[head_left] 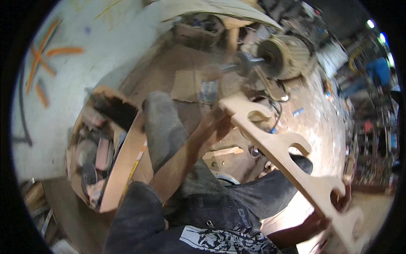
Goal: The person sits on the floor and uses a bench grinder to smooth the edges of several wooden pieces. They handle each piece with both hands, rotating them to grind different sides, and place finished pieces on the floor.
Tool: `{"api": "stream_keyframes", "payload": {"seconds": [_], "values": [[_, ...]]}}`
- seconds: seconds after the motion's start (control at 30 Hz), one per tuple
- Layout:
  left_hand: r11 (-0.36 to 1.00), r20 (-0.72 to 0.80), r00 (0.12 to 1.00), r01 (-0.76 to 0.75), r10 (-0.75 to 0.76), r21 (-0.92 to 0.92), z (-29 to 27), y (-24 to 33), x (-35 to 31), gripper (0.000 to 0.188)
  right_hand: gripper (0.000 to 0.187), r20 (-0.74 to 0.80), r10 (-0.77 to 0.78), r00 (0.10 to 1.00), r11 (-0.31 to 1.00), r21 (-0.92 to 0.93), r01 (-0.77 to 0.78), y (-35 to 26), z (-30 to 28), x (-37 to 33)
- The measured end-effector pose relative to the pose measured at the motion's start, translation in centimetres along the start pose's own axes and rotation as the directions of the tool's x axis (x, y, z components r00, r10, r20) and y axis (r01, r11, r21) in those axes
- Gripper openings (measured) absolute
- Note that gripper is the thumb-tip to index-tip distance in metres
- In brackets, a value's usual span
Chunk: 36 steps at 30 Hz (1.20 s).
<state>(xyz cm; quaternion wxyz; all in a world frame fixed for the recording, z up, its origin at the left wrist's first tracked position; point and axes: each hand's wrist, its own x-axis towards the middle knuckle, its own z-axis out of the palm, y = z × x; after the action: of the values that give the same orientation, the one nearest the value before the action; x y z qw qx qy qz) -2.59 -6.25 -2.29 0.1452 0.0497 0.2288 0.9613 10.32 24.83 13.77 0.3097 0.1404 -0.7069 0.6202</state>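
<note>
A long pale wooden piece [275, 148] with several curved, hook-like cutouts along one edge slants across the right half of the head view. My left hand [219, 125] is closed round its far end, partly hidden by the wood. Nearer to me, my right hand [317, 223] grips the lower part, with fingers showing through a cutout. The piece is tilted above my bent legs. Beyond its far end stands a dusty electric motor [292, 55] with a shaft and a round wheel [243, 63], apart from the wood.
On the left a cardboard box [122, 178] holds sanding discs and blocks. A flat piece of cardboard [184, 86] and a wood offcut [224, 152] lie on the floor. Clutter fills the far right, where a blurred person in blue [377, 72] appears.
</note>
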Motion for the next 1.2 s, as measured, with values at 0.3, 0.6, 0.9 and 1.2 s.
{"api": "stream_keyframes", "payload": {"seconds": [0.3, 0.6, 0.9, 1.2], "values": [[0.743, 0.374, 0.924, -0.199, -0.074, 0.639, 7.2, -10.4, -6.4, 0.079, 0.07, -0.642, 0.499, 0.582, 0.72, 0.681, 0.134, 7.4, -2.7, -4.4], [0.044, 0.269, 0.693, -0.324, -0.669, 0.945, 8.1, -14.7, -3.4, 0.054, 0.039, -0.89, 0.283, 0.357, 0.917, 0.143, -0.372, 6.2, -15.7, -9.0], [-0.484, -0.278, 0.709, -0.101, -0.648, 0.869, 1.7, -9.8, -3.0, 0.052, 0.044, -0.713, 0.537, 0.452, -0.107, -0.589, -0.801, 18.3, -21.4, -29.8], [-0.547, -0.239, 0.9, 0.001, -0.365, 0.837, 3.0, -3.4, -6.1, 0.035, 0.062, -0.841, 0.541, 0.03, -0.434, -0.309, -0.846, 26.5, -14.8, -32.4]]}}
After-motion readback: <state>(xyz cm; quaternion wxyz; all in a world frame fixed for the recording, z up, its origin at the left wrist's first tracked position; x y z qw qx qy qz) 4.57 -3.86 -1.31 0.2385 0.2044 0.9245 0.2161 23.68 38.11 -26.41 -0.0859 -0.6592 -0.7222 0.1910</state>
